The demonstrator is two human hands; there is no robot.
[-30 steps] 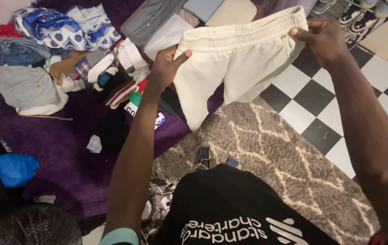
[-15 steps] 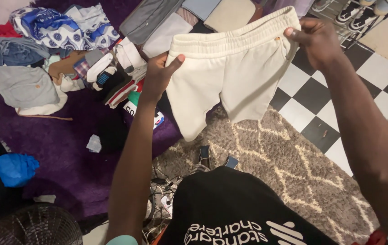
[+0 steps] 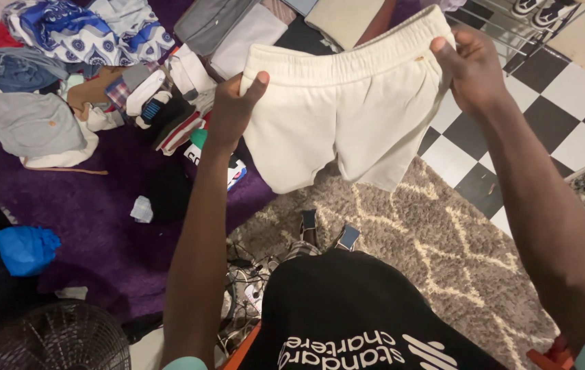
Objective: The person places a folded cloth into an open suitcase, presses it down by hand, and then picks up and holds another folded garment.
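Cream shorts (image 3: 337, 116): held up by waistband, L hand (image 3: 232, 109) and R hand (image 3: 472, 72) each pinching one end, legs hanging below grips. Under them: grey patterned rug (image 3: 436, 240). Beyond L grip: clothes pile (image 3: 80, 62) on purple rug (image 3: 94, 219).

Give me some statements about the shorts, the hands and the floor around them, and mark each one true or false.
1. Both hands hold the cream shorts by the waistband. True: left hand, right hand.
2. The shorts lie flat on the purple blanket. False: they hang in the air.
3. A checkered floor borders the grey rug. True.
4. The blue bag sits on the grey rug. False: it lies at the purple blanket's left edge.
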